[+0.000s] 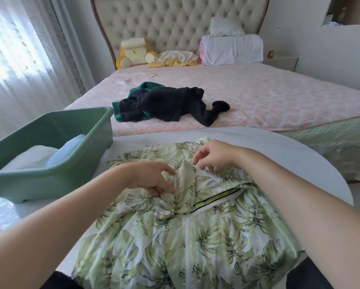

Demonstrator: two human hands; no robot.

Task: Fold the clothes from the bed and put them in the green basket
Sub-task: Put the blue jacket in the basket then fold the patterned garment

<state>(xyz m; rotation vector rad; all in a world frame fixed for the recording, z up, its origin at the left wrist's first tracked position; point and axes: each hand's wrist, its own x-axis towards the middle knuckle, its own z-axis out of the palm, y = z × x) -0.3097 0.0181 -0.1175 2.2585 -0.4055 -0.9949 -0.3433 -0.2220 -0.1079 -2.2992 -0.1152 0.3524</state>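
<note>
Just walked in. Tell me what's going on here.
A person is folding a leaf-print garment spread on a white table at the foot of the bed. Their left grip pinches a raised fold near its middle; the right grip seems to pinch the fabric beside it. The green basket on the table holds pale folded items. A black garment and a dark green garment lie unfolded on the bed.

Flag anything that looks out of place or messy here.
A black garment lies crumpled, unfolded, over a dark green garment on the pink bedspread. The leaf-print garment on the white table is bunched up where the left hand and right hand grip it. Nothing looks spilled or damaged.
</note>
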